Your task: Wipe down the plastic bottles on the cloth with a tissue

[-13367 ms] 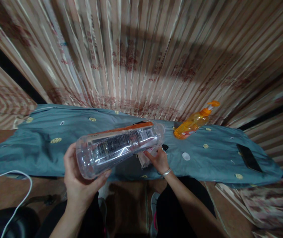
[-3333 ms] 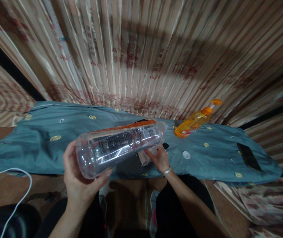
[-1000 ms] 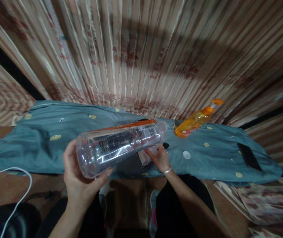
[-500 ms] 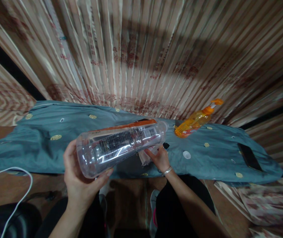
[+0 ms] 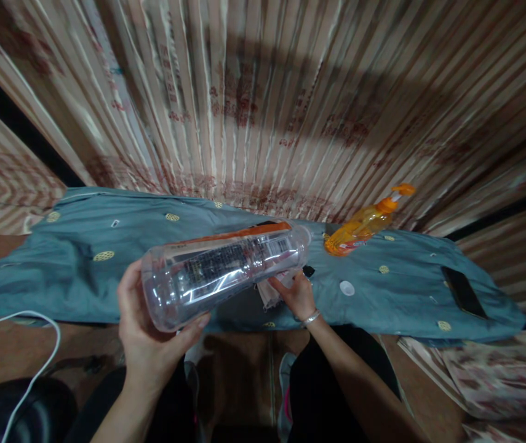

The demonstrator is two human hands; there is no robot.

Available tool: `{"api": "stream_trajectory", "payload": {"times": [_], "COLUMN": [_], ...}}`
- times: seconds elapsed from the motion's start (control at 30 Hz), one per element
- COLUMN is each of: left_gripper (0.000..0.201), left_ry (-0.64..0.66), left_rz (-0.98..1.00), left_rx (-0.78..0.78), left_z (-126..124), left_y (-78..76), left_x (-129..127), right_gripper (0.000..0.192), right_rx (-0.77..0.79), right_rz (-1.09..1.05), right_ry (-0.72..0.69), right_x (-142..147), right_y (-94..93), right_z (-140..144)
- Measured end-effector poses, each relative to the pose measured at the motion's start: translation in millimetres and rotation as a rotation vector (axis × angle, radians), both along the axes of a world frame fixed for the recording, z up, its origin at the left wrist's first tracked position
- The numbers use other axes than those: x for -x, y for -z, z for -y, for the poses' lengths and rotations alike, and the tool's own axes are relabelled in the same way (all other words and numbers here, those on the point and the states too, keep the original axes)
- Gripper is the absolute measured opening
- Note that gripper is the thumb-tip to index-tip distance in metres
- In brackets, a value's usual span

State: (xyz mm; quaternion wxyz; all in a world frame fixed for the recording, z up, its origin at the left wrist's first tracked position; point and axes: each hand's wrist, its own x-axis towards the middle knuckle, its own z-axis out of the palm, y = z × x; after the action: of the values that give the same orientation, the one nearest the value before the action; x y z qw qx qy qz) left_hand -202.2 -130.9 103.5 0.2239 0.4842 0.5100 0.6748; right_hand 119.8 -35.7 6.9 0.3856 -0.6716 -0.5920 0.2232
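My left hand (image 5: pixel 152 320) is wrapped round the base of a large clear plastic bottle (image 5: pixel 226 271). The bottle is tilted, nearly lying across my view, with its uncapped neck pointing right. An orange and black label shows on it, and I see no liquid inside. My right hand (image 5: pixel 297 295), with a bracelet at the wrist, is closed just below the bottle's neck. A pale crumpled piece (image 5: pixel 269 295) shows by its thumb; the bottle hides part of the fingers, so what they grip is unclear. A white round cap (image 5: pixel 347 288) lies to the right.
A blue-green patterned cloth (image 5: pixel 78 277) covers the surface. On it stand an orange pump bottle (image 5: pixel 359 231) and, to the right, a dark phone (image 5: pixel 464 292). Dark flat material lies partly under the clear bottle. Striped curtains (image 5: pixel 263 123) hang behind; a white cable (image 5: pixel 36 375) loops at lower left.
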Motion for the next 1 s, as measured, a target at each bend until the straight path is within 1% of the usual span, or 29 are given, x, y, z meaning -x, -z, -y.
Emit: {"api": "stream_trajectory", "payload": {"times": [0.13, 0.23, 0.4, 0.53, 0.73, 1.0], "left_gripper": [0.120, 0.122, 0.118, 0.119, 0.116, 0.114], "left_ry": [0.022, 0.028, 0.005, 0.009, 0.037, 0.036], "left_rz": [-0.026, -0.021, -0.014, -0.001, -0.068, -0.129], "left_rx": [-0.027, -0.014, -0.003, -0.018, -0.073, -0.076], "left_z": [1, 2, 1, 1, 0, 1], "left_y": [5.3, 4.1, 0.5, 2.9, 8.6, 6.1], "left_x": [3, 3, 2, 2, 5, 6], "right_gripper": [0.057, 0.056, 0.051, 0.050, 0.054, 0.048], "right_rx": [-0.025, -0.032, -0.021, -0.005, -0.023, -0.024], "right_rz": [0.034, 0.039, 0.056, 0.052, 0.056, 0.055], "right_ry": [0.016, 0.017, 0.020, 0.015, 0.003, -0.012], "right_x": [1, 1, 1, -1, -3, -3], "right_y": [-0.3, 1.0, 4.4, 6.6, 10.1, 10.7], "right_z": [0, 0, -1, -1, -1, 0]}}
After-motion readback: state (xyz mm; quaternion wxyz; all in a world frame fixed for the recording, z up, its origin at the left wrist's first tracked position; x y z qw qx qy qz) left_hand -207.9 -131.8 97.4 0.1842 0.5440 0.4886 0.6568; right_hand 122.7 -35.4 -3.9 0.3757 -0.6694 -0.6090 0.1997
